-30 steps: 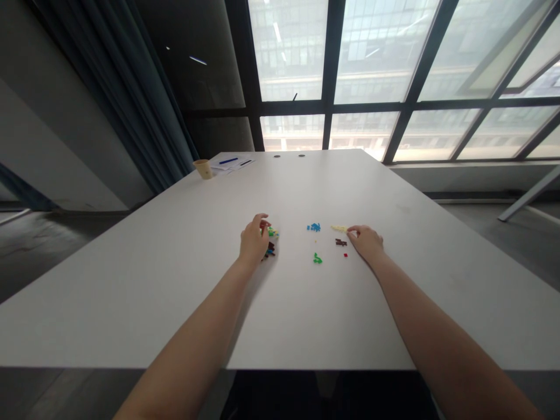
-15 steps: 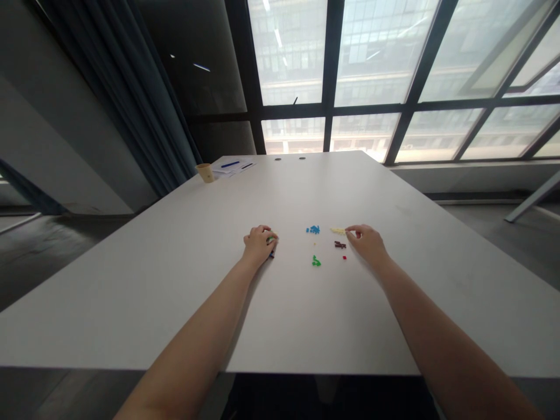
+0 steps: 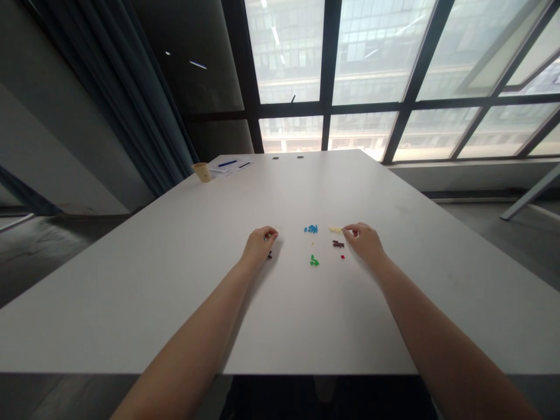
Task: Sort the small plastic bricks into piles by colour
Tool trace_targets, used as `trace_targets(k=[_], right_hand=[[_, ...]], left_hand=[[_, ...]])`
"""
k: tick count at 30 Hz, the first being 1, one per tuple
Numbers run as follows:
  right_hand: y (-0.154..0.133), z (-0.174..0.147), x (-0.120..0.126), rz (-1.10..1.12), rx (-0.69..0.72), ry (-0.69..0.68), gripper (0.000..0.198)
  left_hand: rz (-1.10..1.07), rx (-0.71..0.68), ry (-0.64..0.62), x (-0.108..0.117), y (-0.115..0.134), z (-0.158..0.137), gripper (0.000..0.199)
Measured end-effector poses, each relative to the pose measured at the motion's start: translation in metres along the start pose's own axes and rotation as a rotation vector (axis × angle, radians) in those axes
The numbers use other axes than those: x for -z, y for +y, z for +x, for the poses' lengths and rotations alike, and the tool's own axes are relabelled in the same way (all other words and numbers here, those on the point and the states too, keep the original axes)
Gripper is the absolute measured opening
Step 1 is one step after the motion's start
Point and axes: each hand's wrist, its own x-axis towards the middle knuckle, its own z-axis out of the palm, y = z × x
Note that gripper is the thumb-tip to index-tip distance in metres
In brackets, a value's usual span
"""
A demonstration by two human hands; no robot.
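My left hand [image 3: 261, 244] is at the left of the small pieces, thumb and fingertips pinched together; what lies between them is too small to make out. A bit of green shows beneath its fingers, and small black pieces [image 3: 269, 255] lie by its wrist side, partly covered. My right hand [image 3: 364, 240] is closed in a pinch at the right end of a row of pale yellow pieces [image 3: 335, 229]; its fingertips hide whatever they grip. Just below that row are dark brown pieces [image 3: 338, 244] and one red piece [image 3: 342, 256].
Between my hands lie blue pieces [image 3: 311, 228], a tiny yellow piece [image 3: 312, 243] and green pieces [image 3: 314, 261] on the white table [image 3: 324, 321]. Far left stand a paper cup [image 3: 202, 172] and papers [image 3: 238, 165] with a blue pen [image 3: 227, 163].
My left hand's fingers have drawn together and risen slightly, its shadow now apart from it. My right hand stays by the pale yellow row. The view has shifted a little.
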Motion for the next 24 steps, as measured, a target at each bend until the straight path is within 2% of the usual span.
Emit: trace_targets(k=[3, 7, 10, 13, 16, 20, 24], right_hand=[[-0.005, -0.002, 0.002, 0.015, 0.027, -0.006, 0.025], [-0.013, -0.007, 0.002, 0.044, 0.076, -0.018, 0.025], [-0.016, -0.008, 0.0, 0.045, 0.11, -0.03, 0.024], [-0.015, -0.008, -0.002, 0.039, 0.123, -0.046, 0.023], [-0.014, -0.009, -0.003, 0.041, 0.122, -0.05, 0.024], [-0.015, -0.009, -0.005, 0.038, 0.134, -0.057, 0.023], [-0.015, -0.009, -0.004, 0.034, 0.142, -0.063, 0.023]], left_hand=[[-0.411, 0.134, -0.121, -0.001, 0.019, -0.009, 0.015], [-0.977, 0.383, -0.332, -0.005, 0.044, -0.023, 0.015], [-1.259, 0.543, -0.41, -0.005, 0.056, -0.031, 0.009], [-1.415, 0.696, -0.425, -0.003, 0.062, -0.034, 0.003], [-1.506, 0.779, -0.44, -0.001, 0.065, -0.036, 0.005], [-1.543, 0.776, -0.487, -0.001, 0.068, -0.039, 0.017], [-1.529, 0.758, -0.52, -0.004, 0.069, -0.042, 0.012]])
